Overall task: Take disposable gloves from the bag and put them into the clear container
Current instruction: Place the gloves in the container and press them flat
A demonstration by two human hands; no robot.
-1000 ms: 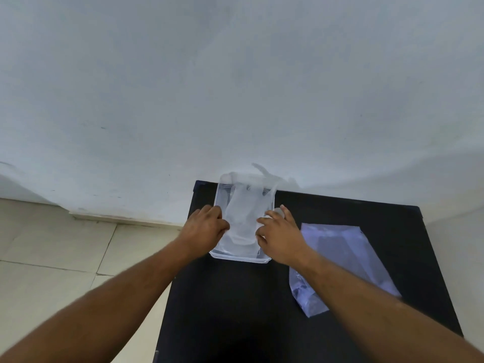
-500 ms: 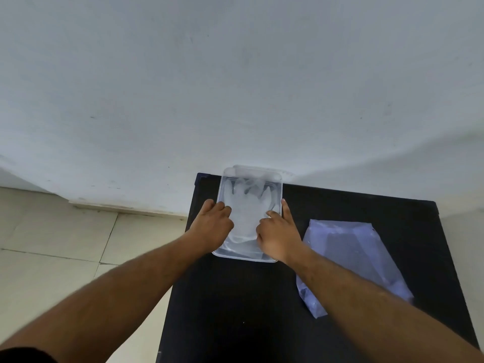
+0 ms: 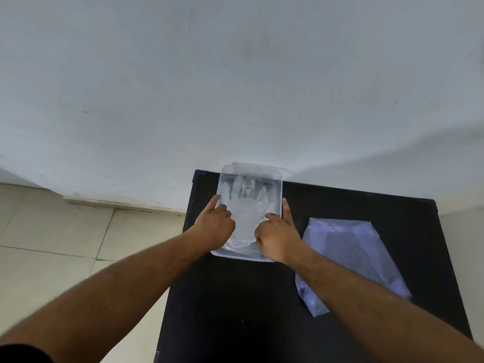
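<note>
One clear rectangular plastic container (image 3: 250, 213) sat at the far edge of a black tabletop (image 3: 235, 310), against a white wall (image 3: 235, 74), and everything else lay in relation to it. Inside it, a thin translucent disposable glove (image 3: 245, 203) lay flattened, its finger shapes pointing toward the container's far end. How many gloves were layered there could not be told; the film is too clear to separate sheets.

The left hand (image 3: 214, 226) pressed down at the container's left side, its index finger stretched along the rim and the other fingers curled on the glove material. The right hand (image 3: 276, 237) mirrored it at the container's right side, one finger extended along the outside of the rim, the rest bent down onto the film. Neither hand appeared to clamp anything; both looked to be pushing flat rather than pinching.

To the right of the container, apart from it, lay one pale blue plastic bag (image 3: 351, 260), flat on the tabletop; its contents could not be made out.

The risk from here seemed to lie in release: light film tends to spring back or cling to skin, so lifting the hands quickly might drag the glove over the rim. Uneven pressure might also slide the light container along the tabletop.
</note>
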